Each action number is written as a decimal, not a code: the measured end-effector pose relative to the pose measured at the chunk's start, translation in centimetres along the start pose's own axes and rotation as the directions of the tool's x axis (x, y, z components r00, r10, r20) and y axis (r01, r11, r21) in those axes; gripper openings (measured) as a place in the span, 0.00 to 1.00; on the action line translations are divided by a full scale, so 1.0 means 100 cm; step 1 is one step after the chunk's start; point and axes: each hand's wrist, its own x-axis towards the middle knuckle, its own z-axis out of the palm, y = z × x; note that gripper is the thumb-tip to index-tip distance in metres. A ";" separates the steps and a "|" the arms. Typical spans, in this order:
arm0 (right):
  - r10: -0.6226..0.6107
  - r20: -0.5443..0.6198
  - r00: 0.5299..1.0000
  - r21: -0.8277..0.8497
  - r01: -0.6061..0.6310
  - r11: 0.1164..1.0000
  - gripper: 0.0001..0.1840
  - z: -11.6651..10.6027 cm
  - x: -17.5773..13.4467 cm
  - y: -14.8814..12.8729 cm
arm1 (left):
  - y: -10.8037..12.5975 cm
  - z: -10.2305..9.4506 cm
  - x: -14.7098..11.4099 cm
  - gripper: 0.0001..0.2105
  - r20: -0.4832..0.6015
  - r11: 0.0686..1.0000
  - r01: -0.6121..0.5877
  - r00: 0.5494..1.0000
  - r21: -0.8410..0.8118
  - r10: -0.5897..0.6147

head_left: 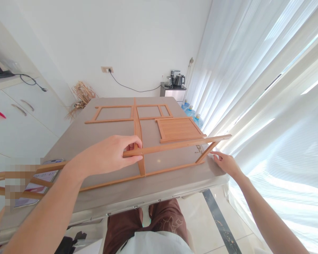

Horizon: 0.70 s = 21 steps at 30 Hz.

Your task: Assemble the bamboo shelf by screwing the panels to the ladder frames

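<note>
My left hand is closed around the near end of a wooden rail, where it meets a long wooden board running away across the table. That wooden frame stands on edge near the table's front. Its lower rail lies along the tabletop, and a short crosspiece joins the two rails at the right. Just right of this crosspiece is my right hand, its fingers partly spread and holding nothing visible. Small metal pieces lie on the table behind the crosspiece.
On the table lie a slatted wooden panel, a left open frame and a right one. A screen with digits and wooden bars are at left. White curtains hang at right, beside water bottles.
</note>
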 end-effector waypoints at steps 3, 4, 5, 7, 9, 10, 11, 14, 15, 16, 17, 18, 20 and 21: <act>0.008 -0.005 1.000 0.012 -0.007 1.000 0.25 0.000 -0.003 -0.001 | 0.000 0.000 0.000 0.15 -0.003 1.000 0.003 1.000 0.002 -0.003; 0.010 -0.007 1.000 0.015 -0.010 1.000 0.25 0.001 -0.003 -0.002 | -0.001 0.001 0.000 0.15 -0.002 1.000 0.004 1.000 0.004 -0.004; 0.012 -0.007 1.000 0.015 -0.012 1.000 0.25 0.002 -0.001 -0.003 | -0.001 0.001 0.000 0.16 -0.001 1.000 0.005 1.000 0.007 -0.005; 0.013 0.002 1.000 0.011 -0.013 1.000 0.27 0.004 0.003 -0.006 | -0.001 0.001 -0.001 0.16 0.001 1.000 0.008 1.000 0.014 -0.008; 0.009 0.025 1.000 0.002 -0.009 1.000 0.27 0.007 0.010 -0.010 | -0.001 0.001 -0.001 0.16 0.000 1.000 0.008 1.000 0.018 -0.008; 0.005 0.039 0.999 -0.002 -0.005 1.000 0.26 0.009 0.012 -0.011 | -0.001 0.001 -0.001 0.16 -0.002 1.000 0.008 1.000 0.019 -0.008; 0.001 0.052 0.999 -0.005 -0.001 1.000 0.25 0.010 0.015 -0.013 | -0.001 0.001 -0.001 0.15 -0.003 1.000 0.007 1.000 0.019 -0.007; -0.004 0.073 0.997 -0.010 0.005 1.000 0.22 0.014 0.017 -0.016 | 0.001 0.000 -0.001 0.14 -0.007 1.000 0.001 1.000 0.013 -0.001; -0.003 0.075 0.997 -0.011 0.004 1.000 0.22 0.015 0.017 -0.016 | 0.002 -0.001 -0.002 0.14 -0.008 1.000 0.000 1.000 0.008 0.000; -0.003 0.076 0.997 -0.012 0.003 1.000 0.22 0.015 0.016 -0.017 | 0.002 -0.001 -0.002 0.14 -0.010 1.000 -0.001 1.000 0.001 0.001; -0.003 0.078 0.997 -0.010 0.004 1.000 0.22 0.016 0.015 -0.017 | 0.003 -0.001 -0.002 0.14 -0.010 1.000 -0.002 1.000 -0.007 0.002; -0.005 0.078 0.997 -0.008 0.005 1.000 0.22 0.016 0.014 -0.018 | 0.004 -0.002 -0.002 0.14 -0.010 1.000 -0.002 1.000 -0.015 0.002; -0.007 0.074 0.997 -0.002 0.007 1.000 0.23 0.018 0.012 -0.018 | 0.005 -0.002 -0.002 0.13 -0.009 1.000 -0.004 1.000 -0.026 0.004; -0.007 0.070 0.998 0.001 0.007 1.000 0.23 0.018 0.011 -0.018 | 0.005 -0.002 -0.002 0.13 -0.009 1.000 -0.004 1.000 -0.027 0.004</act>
